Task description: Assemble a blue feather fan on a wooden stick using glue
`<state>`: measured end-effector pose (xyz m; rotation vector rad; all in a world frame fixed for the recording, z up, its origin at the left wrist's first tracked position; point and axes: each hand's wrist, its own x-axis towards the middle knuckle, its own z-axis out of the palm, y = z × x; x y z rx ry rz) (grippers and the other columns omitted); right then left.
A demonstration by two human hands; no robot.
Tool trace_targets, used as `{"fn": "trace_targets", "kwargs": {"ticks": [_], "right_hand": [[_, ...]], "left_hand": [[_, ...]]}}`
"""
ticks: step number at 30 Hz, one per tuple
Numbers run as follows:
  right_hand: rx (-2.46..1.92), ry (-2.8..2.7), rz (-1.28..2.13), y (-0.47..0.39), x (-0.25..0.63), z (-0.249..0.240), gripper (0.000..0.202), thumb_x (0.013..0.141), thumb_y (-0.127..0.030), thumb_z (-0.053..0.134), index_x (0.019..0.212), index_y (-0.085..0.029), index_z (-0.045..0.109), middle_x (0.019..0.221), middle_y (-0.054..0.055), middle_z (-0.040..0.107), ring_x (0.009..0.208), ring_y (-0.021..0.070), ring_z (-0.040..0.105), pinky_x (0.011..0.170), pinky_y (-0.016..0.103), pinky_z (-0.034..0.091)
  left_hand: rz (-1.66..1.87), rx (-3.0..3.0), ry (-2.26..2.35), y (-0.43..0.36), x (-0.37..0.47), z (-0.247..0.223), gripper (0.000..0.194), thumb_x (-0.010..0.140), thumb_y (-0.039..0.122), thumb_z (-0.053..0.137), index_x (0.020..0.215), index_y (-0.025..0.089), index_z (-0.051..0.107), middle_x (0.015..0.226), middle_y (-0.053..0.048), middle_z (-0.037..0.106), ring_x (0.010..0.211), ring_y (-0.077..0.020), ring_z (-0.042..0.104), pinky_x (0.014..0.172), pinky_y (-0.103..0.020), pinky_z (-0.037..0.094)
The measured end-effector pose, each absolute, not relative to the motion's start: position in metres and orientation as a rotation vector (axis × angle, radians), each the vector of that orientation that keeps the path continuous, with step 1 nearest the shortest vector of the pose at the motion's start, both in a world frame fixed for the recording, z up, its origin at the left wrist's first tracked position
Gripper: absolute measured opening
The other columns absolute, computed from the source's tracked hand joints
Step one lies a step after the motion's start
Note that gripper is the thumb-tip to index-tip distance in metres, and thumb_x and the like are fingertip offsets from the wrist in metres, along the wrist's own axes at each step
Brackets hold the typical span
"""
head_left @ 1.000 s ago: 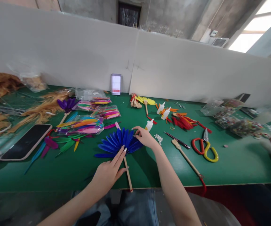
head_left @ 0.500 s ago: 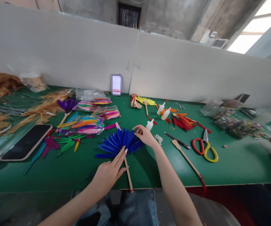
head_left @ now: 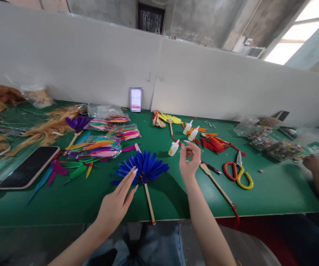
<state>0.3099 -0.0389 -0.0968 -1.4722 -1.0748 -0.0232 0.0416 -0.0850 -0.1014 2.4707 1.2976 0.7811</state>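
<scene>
A fan of blue feathers (head_left: 151, 166) with a wooden handle (head_left: 149, 203) lies before me on the green table. My left hand (head_left: 117, 199) rests at the fan's left side, its index and middle fingers stretched over the feathers and its thumb apart. My right hand (head_left: 189, 160) is raised right of the fan, fingers curled toward the thumb in a ring; anything between their tips is too small to make out. This hand covers the place where small white beads lay. Close to its left stands a white glue bottle (head_left: 174, 148), apart from the fingers.
Two more glue bottles (head_left: 193, 133), red feathers (head_left: 213, 143), scissors (head_left: 238, 170), a dark pen-like tool (head_left: 212, 167) and a wooden stick (head_left: 217, 184) lie to the right. Bagged feathers (head_left: 98, 147) and a phone (head_left: 29, 168) are at left. Another person's hand (head_left: 317, 166) is at far right.
My right hand has left the blue feathers and moved right, over the beads. My left hand has slid left, off the top of the handle, uncovering the fan's base.
</scene>
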Motion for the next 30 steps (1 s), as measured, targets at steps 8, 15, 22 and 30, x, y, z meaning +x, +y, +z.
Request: {"fn": "trace_targets", "kwargs": {"ticks": [8,15,22,30], "right_hand": [[-1.726,-1.129,0.111,-0.026,0.342,-0.115,0.079,0.064,-0.051,0.07,0.13,-0.018,0.042,0.108,0.011,0.063,0.097,0.0275,0.059,0.082,0.042,0.045],[-1.796,-1.22,0.361,-0.007,0.337,-0.129,0.046,0.071,-0.047,0.062,0.105,-0.016,0.059,0.093,0.011,0.069,0.087,0.0288,0.064,0.078,0.041,0.047],[-1.603,-1.362,0.295,-0.037,0.318,-0.089,0.041,0.083,-0.046,0.053,0.111,-0.016,0.054,0.103,0.012,0.062,0.093,0.0233,0.06,0.082,0.036,0.047],[-1.589,-1.881,0.714,-0.097,0.276,-0.041,0.046,0.082,-0.046,0.061,0.121,-0.029,0.044,0.088,0.002,0.062,0.069,0.0178,0.06,0.06,0.028,0.046]], "left_hand": [[0.927,1.647,1.355,-0.097,0.012,-0.057,0.047,0.089,0.041,0.051,0.134,0.032,0.048,0.134,-0.008,0.055,0.04,-0.0047,0.044,0.039,-0.021,0.039],[0.748,0.847,0.93,-0.097,0.018,-0.034,0.046,0.086,0.033,0.059,0.131,0.031,0.051,0.142,-0.017,0.044,0.038,0.0041,0.017,0.033,-0.015,0.023],[0.716,0.803,0.908,-0.095,0.012,-0.047,0.041,0.091,0.035,0.05,0.131,0.034,0.05,0.139,-0.014,0.048,0.036,0.0034,0.017,0.032,-0.015,0.021],[0.9,1.076,1.119,-0.086,-0.004,-0.047,0.041,0.089,0.049,0.049,0.122,0.025,0.052,0.127,-0.017,0.058,0.033,0.0031,0.022,0.031,-0.016,0.024]]}}
